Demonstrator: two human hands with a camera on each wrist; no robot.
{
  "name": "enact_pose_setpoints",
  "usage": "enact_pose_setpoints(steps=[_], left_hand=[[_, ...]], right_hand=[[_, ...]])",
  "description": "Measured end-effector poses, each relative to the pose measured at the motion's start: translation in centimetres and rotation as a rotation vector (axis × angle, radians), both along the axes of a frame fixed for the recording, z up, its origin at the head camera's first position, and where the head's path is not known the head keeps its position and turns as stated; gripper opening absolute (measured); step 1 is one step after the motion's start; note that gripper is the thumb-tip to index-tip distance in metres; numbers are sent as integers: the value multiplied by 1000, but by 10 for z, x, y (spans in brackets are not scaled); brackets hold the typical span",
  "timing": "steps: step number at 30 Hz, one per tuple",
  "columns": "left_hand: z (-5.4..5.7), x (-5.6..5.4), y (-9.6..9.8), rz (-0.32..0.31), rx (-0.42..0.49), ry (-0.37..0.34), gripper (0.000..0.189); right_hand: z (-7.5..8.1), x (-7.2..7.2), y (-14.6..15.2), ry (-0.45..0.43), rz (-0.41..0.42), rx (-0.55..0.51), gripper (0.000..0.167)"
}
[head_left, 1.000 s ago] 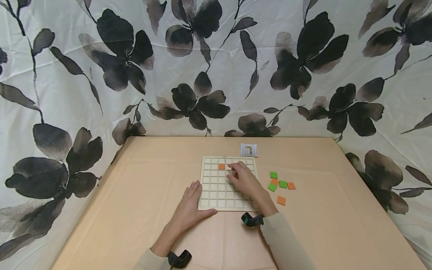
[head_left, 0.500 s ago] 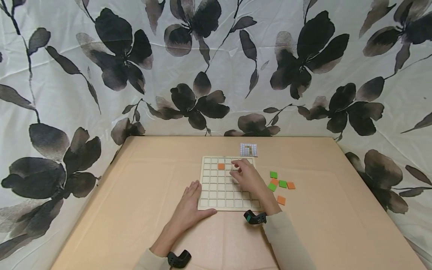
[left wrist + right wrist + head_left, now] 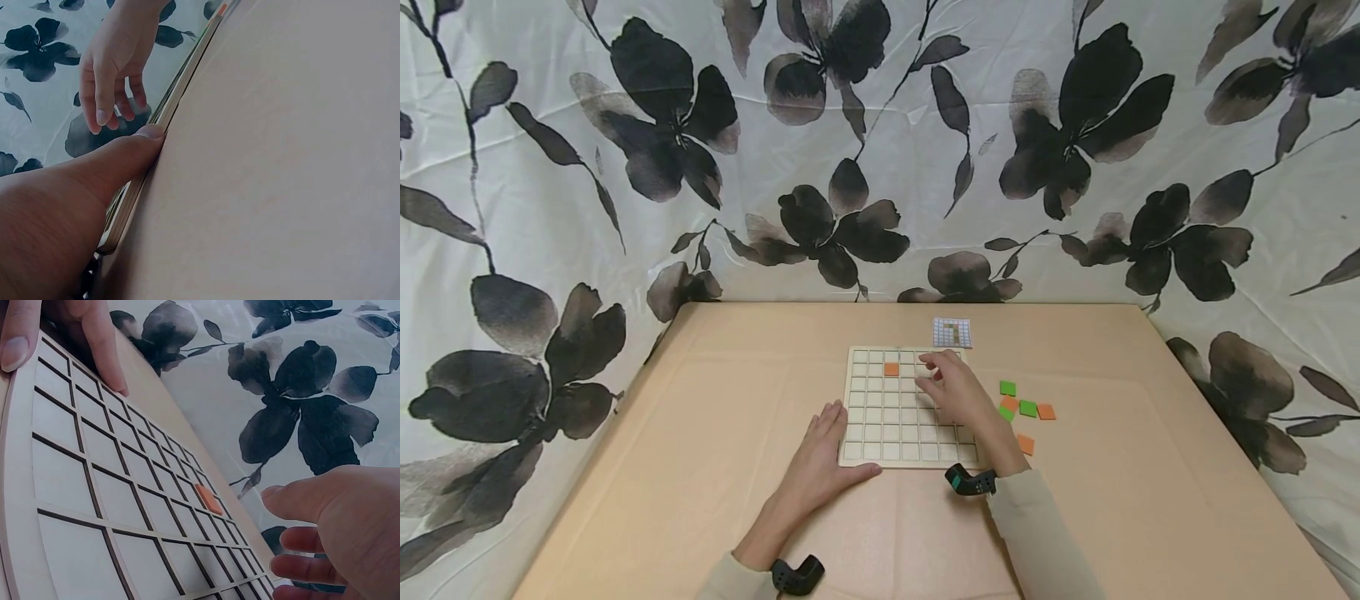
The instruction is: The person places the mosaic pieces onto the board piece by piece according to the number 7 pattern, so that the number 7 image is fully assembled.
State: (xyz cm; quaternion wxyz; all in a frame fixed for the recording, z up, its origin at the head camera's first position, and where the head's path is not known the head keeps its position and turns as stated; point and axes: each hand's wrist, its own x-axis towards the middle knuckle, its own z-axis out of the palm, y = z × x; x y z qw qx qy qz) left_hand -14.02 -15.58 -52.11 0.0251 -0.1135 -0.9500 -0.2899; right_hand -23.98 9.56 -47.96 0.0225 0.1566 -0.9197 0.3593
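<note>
A pale square grid board [image 3: 880, 425] lies on the table, with one orange tile [image 3: 891, 369] in a cell of its upper part. My left hand [image 3: 816, 462] rests against the board's left side, fingers straight. In the left wrist view, the left thumb [image 3: 134, 144] touches the near edge. Over the upper right cells hovers my right hand [image 3: 953, 390], with loosely bent fingers. Nothing shows between those fingers in the right wrist view, where the orange tile [image 3: 208, 500] sits to the left of the thumb [image 3: 281, 497]. The hand hides some cells in the head view.
Right of the board lie several loose tiles, among them a green tile [image 3: 1007, 388] and an orange tile [image 3: 1047, 412]. A small printed grid card [image 3: 951, 332] lies just beyond the board. Flower-patterned cloth [image 3: 842, 150] hangs behind the table [image 3: 700, 400].
My right hand has moved a little to the right, away from the orange tile on the board. The left hand has stayed in place.
</note>
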Motion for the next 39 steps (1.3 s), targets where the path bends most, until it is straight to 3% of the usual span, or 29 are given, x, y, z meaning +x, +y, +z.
enact_pose_setpoints(steps=[39], left_hand=[[-1,0,-1,-9,-4,-5,111]], right_hand=[[0,-1,3,-40,5,37,45]])
